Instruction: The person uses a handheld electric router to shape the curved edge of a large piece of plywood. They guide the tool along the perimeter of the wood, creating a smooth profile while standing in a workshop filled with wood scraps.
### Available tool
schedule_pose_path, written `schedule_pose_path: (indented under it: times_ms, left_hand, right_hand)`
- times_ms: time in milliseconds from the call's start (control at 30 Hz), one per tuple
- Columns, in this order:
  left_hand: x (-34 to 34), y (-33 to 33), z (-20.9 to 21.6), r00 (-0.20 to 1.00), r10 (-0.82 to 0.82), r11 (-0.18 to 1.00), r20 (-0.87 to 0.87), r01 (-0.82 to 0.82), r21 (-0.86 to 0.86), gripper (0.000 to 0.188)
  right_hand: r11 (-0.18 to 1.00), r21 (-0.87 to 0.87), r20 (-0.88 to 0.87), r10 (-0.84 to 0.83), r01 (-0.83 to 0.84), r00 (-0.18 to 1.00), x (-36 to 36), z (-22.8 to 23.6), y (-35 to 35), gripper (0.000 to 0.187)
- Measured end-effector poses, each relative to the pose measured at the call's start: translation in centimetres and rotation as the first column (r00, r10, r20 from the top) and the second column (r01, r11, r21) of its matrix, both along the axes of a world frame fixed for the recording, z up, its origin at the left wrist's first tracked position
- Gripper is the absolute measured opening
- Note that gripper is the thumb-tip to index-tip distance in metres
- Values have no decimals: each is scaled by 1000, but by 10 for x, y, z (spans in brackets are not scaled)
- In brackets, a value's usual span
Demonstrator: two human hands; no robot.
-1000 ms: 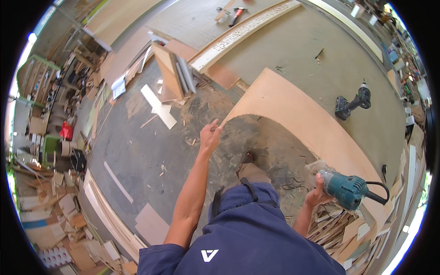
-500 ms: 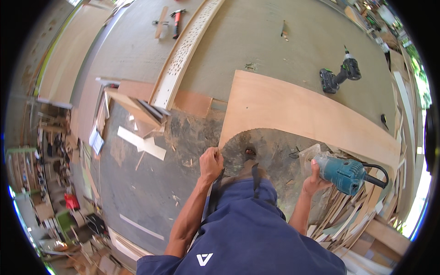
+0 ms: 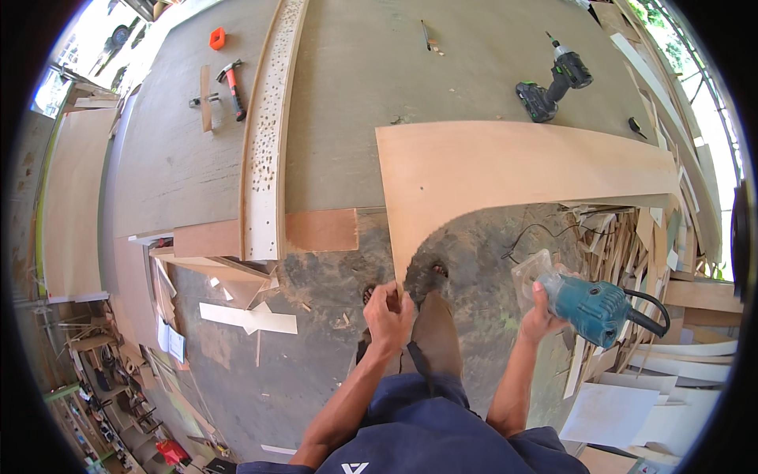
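My right hand (image 3: 540,316) is closed round a teal trim router (image 3: 594,306) with a clear plastic base, held off to the right and tipped on its side. A black cord loops from the router's rear end. In front of me lies a light plywood panel (image 3: 505,162) with a curved inner edge, reaching from the work surface toward my body. My left hand (image 3: 388,322) is closed at the panel's narrow near end, fingertips pinched on its tip. The fingers partly hide that tip.
A cordless drill (image 3: 557,83) stands beyond the panel. Left of it are a long speckled board (image 3: 268,134), a hammer (image 3: 233,91) and an orange tape measure (image 3: 217,38). Wood offcuts (image 3: 620,245) crowd the right side; white scraps (image 3: 249,317) lie on the floor.
My view has swung, so the tools and boards sit differently in it. My left hand has come up onto the panel's near tip. The router stays in my right hand.
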State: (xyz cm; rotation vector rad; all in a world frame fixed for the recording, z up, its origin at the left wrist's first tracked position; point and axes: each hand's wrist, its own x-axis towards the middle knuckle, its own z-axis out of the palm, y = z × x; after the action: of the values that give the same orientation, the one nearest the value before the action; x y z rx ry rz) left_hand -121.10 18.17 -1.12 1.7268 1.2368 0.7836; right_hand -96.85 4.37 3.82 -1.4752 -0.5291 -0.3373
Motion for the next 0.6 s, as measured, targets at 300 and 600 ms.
schedule_pose_path:
  times_ms: [300, 600]
  left_hand:
    - [-7, 18, -15, 994, -79, 996, 69, 82, -40, 17]
    - [32, 83, -31, 951, 56, 894, 305, 88, -439, 25]
  right_hand:
    - [989, 21, -16, 149, -149, 989, 11, -23, 34, 76]
    - [945, -45, -35, 324, -325, 945, 46, -57, 65, 80]
